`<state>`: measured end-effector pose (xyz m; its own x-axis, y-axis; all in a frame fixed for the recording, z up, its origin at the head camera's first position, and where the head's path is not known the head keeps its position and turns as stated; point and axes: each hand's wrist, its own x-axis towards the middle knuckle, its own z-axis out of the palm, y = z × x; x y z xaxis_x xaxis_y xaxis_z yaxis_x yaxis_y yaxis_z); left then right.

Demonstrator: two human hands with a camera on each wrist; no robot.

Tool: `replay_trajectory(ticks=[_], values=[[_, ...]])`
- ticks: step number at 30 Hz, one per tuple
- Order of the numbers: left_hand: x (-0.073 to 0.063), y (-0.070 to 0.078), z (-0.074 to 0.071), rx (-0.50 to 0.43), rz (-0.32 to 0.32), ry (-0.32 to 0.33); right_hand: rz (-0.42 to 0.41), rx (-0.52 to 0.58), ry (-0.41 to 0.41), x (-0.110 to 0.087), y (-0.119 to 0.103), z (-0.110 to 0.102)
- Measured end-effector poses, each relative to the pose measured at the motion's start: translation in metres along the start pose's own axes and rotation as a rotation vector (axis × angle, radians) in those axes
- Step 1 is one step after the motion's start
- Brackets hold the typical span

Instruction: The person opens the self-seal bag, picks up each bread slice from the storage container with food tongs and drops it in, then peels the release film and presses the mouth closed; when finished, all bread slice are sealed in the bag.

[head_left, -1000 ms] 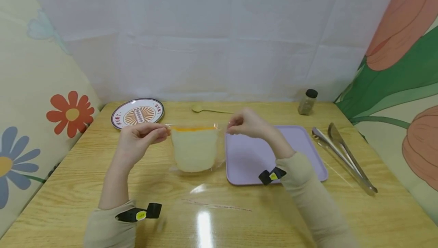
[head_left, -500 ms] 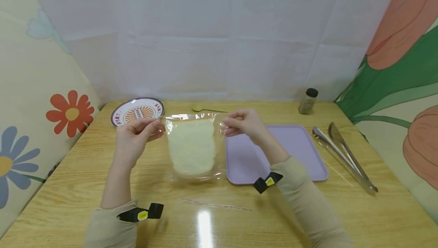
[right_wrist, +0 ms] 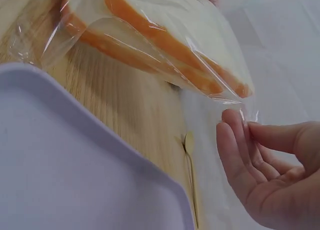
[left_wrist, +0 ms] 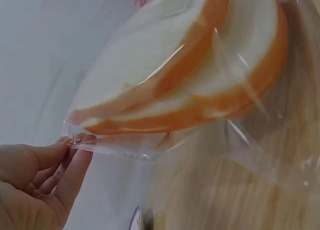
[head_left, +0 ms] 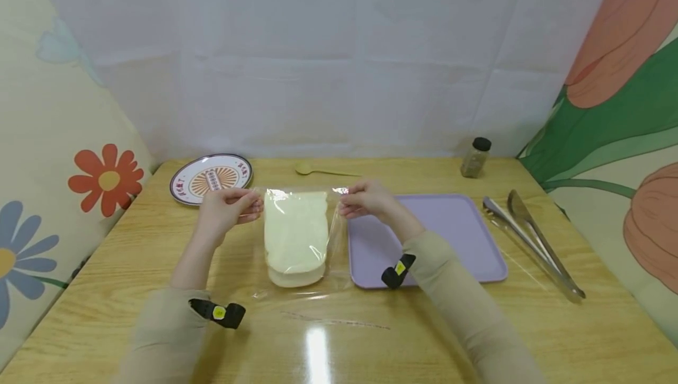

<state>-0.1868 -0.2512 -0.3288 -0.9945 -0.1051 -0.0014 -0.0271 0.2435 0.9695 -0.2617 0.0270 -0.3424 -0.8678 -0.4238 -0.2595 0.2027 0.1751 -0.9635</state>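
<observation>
Between both hands hangs a clear plastic bag (head_left: 335, 248) with two slices of white bread (head_left: 295, 231) inside, their crusts orange-brown. My left hand (head_left: 228, 210) pinches the bag's upper left corner between thumb and fingers. At the upper right corner, my right hand (head_left: 368, 201) pinches the film the same way. The wrist views show the slices overlapping, one offset from the other, with film stretched from the pinching fingertips (right_wrist: 232, 117). In the left wrist view the bread (left_wrist: 150, 59) fills the upper middle, above the wooden table.
A lilac tray (head_left: 450, 242) lies right of the bag, partly behind my right forearm. Farther right are metal tongs (head_left: 535, 237). At the back stand a patterned plate (head_left: 185, 186), a gold spoon (head_left: 304, 169) and a black-capped jar (head_left: 475, 157). A thin torn strip (head_left: 339, 319) lies in front.
The bag was raised with its face turned toward me, then came down slightly. The two slices have shifted apart, so the lower one now shows beneath the other. Both hands keep their pinch.
</observation>
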Motion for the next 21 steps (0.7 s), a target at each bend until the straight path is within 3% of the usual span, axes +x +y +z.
replay_trajectory(ticks=[8, 10, 12, 14, 16, 21], values=[[0.020, -0.014, -0.004, 0.036, -0.144, -0.074, 0.044, -0.015, 0.066, 0.017, 0.012, 0.007], [0.023, -0.016, -0.004, 0.075, -0.160, -0.073, -0.005, 0.016, 0.034, 0.035, 0.031, 0.002], [0.026, -0.018, -0.003, 0.098, -0.167, -0.075, 0.001, 0.023, 0.041, 0.051, 0.045, 0.000], [0.027, -0.020, -0.001, 0.118, -0.170, -0.069, -0.014, 0.057, 0.033, 0.083, 0.072, -0.008], [0.029, -0.021, -0.001, 0.121, -0.168, -0.062, 0.024, 0.045, 0.077, 0.081, 0.069, -0.004], [0.032, -0.027, -0.002, 0.087, -0.180, -0.043, -0.031, 0.046, 0.108, 0.111, 0.097, -0.007]])
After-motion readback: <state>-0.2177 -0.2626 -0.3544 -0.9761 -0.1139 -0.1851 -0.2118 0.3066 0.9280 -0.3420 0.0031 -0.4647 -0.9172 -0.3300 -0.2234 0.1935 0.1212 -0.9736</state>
